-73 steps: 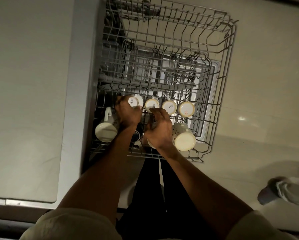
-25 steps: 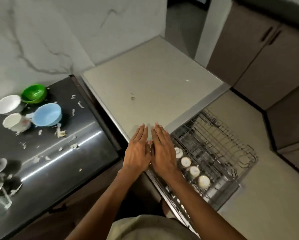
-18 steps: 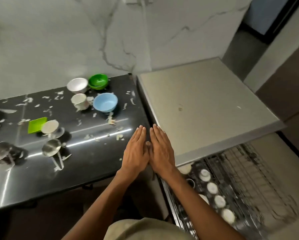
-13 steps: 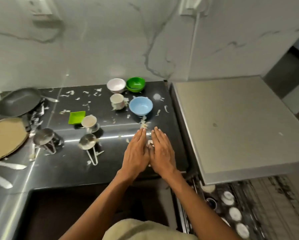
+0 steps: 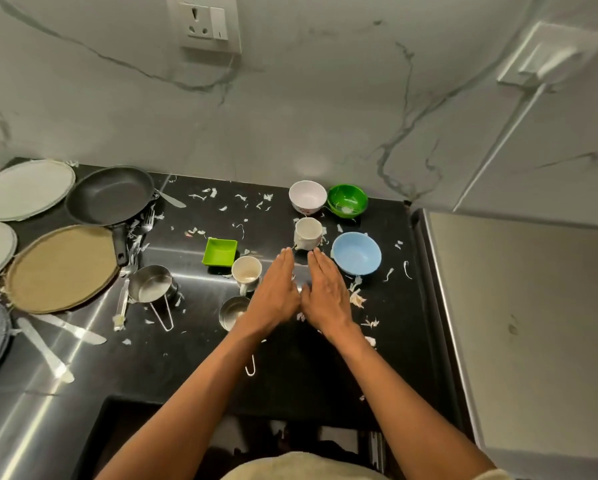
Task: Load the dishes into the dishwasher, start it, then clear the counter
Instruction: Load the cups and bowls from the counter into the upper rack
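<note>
Dishes on black counter [image 5: 193, 341] | cups racked, you've turned back here | left hand [image 5: 276, 295], right hand [image 5: 323, 295] flat, empty | white cup [image 5: 308, 233] at 12 o'clock: next load

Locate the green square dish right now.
Head view: the green square dish sits mid-counter, left of both hands, just up-left of the cream mug and to the right of the frying pan.
</note>
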Available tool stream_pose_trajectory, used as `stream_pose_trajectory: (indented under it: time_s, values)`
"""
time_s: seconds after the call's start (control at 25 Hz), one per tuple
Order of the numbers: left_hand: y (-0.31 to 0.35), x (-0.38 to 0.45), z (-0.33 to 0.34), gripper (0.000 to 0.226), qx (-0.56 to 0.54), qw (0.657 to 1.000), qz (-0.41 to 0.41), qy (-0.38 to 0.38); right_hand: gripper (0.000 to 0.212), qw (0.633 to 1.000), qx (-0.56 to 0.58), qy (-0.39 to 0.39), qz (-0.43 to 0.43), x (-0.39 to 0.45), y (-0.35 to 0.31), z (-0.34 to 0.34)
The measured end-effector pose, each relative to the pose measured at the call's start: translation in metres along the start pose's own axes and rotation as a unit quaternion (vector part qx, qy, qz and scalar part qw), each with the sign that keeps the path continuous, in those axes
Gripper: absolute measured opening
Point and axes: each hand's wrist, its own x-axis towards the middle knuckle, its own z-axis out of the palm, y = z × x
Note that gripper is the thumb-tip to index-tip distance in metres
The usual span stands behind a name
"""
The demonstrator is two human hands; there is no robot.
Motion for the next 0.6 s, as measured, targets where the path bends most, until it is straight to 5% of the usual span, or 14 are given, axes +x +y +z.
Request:
stream_pose_trajectory:
  time_s: [0.6]
  values:
    - [0.002, 0.083, -0.001, 0.073, -0.098, 0.995, -0.02, 0.004, 0.08, 0.997, -0.039, -0.063, 0.017, 0.125, 0.028, 0.008]
